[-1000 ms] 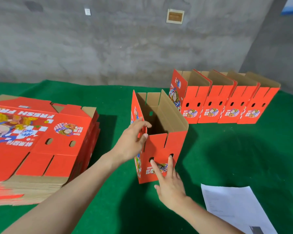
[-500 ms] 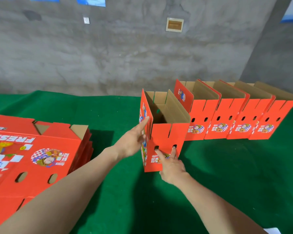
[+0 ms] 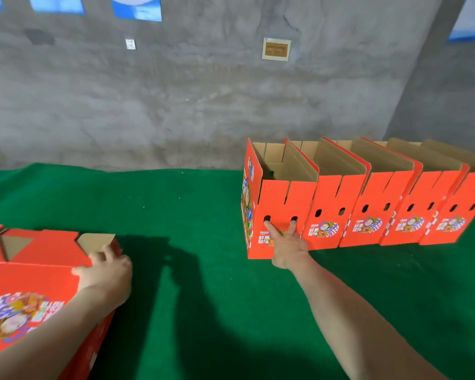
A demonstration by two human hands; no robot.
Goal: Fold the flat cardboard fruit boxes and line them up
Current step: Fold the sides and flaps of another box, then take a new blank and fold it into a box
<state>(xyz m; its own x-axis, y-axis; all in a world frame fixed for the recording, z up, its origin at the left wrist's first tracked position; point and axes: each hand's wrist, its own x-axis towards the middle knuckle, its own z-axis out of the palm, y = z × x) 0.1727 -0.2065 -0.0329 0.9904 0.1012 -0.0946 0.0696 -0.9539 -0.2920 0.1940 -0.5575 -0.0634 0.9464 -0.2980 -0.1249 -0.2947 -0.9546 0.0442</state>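
1. Red cardboard, folded up and open at the top: the newest box [image 3: 279, 212] stands on the green table [image 3: 192, 204], at the left end of the row of folded boxes [image 3: 390, 209], its right wall touching the neighbour.
2. My right hand [image 3: 287, 246] is on its front face, with two fingers [image 3: 269, 229] spread and their tips poked into the two round holes. Nothing is gripped; the fingers are hooked in, so I steer the box by those holes.
3. To finish this step well, I judge I should nudge the box until its front face sits flush with the fronts beside it, and its base lies flat on the felt. Its near bottom corner looks to stick out a little toward me, so a gentle push back seems right.
4. A hard shove could knock the neighbours askew, since they stand loose against one another.
5. Then I should draw the fingers straight out of the holes, so the light box does not tip or drag forward with them.
6. My left hand [image 3: 107, 272] rests on the stack of flat boxes [image 3: 39, 283] at the left, well apart from the row. Its fingers curl over the top sheet's edge near a brown flap; whether they have pinched it I cannot tell.
7. Only the top sheet should come up.
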